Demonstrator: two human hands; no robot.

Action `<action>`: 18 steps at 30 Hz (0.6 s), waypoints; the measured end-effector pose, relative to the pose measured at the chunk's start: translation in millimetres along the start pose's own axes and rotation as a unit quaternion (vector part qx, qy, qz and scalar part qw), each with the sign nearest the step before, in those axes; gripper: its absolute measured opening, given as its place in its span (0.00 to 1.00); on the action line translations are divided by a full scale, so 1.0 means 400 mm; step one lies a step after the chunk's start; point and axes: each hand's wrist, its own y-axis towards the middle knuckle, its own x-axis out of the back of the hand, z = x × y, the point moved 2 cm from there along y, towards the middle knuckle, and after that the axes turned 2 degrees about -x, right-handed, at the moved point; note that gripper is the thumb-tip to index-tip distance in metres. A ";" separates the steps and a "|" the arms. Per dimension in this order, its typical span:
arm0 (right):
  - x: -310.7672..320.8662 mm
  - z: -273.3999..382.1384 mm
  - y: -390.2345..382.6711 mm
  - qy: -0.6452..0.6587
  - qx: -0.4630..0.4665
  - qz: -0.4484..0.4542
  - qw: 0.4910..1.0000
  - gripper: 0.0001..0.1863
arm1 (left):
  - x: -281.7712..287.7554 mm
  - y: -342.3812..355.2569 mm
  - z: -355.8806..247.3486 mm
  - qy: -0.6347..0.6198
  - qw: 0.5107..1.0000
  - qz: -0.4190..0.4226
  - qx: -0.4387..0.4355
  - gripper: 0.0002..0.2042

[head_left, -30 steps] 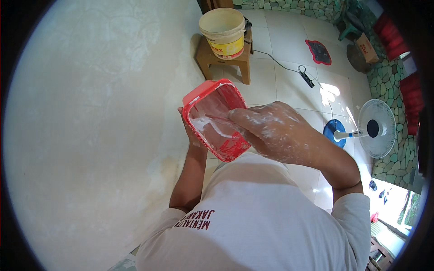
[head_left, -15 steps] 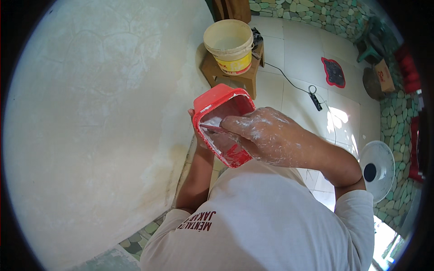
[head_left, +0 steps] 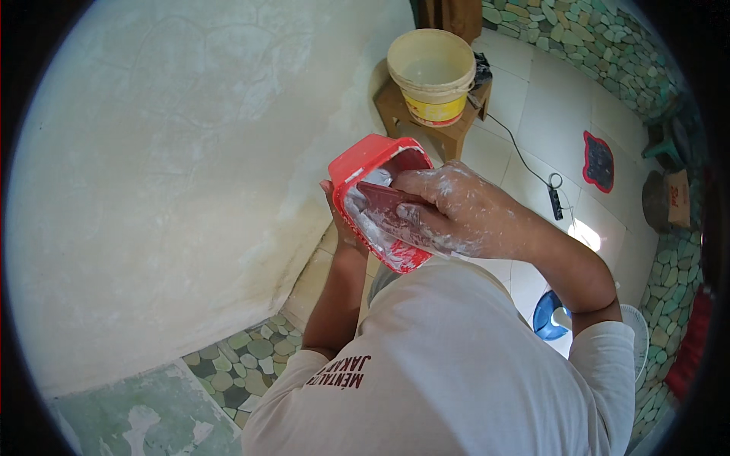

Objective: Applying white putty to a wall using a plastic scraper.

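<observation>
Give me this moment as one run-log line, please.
left hand: holds red tub | right hand: scraper in tub | near: cream bucket, plastered wall

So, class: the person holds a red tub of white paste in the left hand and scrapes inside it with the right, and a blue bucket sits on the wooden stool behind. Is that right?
Not quite. In the head view the bucket on the wooden stool is cream and yellow, not blue. The rest stands: the left hand holds the red tub and the right hand scrapes inside it.
</observation>
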 end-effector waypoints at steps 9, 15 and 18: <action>0.014 -0.123 0.197 0.194 -0.041 0.075 0.977 0.13 | 0.063 0.158 -0.104 -0.125 0.962 -0.242 0.038 0.43; 0.045 -0.185 0.346 0.378 -0.160 0.061 0.910 0.15 | 0.088 0.288 -0.187 -0.008 0.993 -0.062 -0.097 0.44; 0.028 -0.256 0.414 0.460 -0.174 -0.003 0.871 0.19 | 0.077 0.345 -0.226 -0.065 0.992 -0.055 -0.095 0.41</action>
